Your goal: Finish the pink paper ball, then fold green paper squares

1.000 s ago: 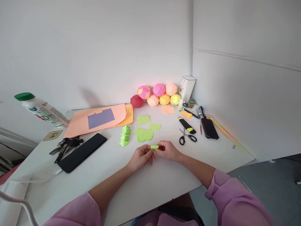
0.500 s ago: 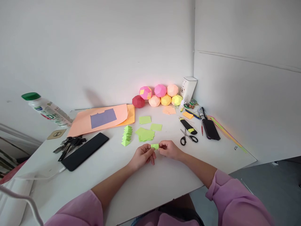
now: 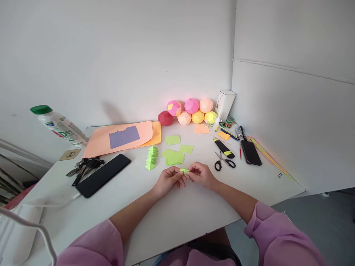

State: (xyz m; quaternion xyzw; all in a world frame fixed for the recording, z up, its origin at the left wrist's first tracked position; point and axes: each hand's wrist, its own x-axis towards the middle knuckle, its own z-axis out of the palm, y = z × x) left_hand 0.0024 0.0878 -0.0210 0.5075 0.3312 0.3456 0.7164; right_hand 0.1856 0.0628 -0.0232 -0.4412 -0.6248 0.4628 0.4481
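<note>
A small folded piece of green paper [image 3: 184, 171] is pinched between my two hands, just above the white table [image 3: 177, 225]. My left hand [image 3: 169, 178] grips its left end with thumb and fingers, while my right hand [image 3: 202, 175] holds the right end. Fingertips cover part of the paper. Right beyond them lies a loose pile of green paper rectangles [image 3: 174, 157], with single green sheets [image 3: 173, 140] behind it. To the left of the pile stands a row of folded green paper pieces [image 3: 151, 158], nested one behind another.
Scissors [image 3: 224, 161], a box cutter [image 3: 224, 148] and a phone [image 3: 251, 152] lie on the right. Faceted paper balls [image 3: 191, 106] are stacked against the wall. On the left are a black power bank [image 3: 104, 175], keys [image 3: 85, 168], orange paper sheets [image 3: 94, 142] and a tilted bottle [image 3: 62, 127].
The green paper between my fingers is now narrower, its flat face turned or folded down. My hands have come slightly closer together. The whole view has shifted a little.
</note>
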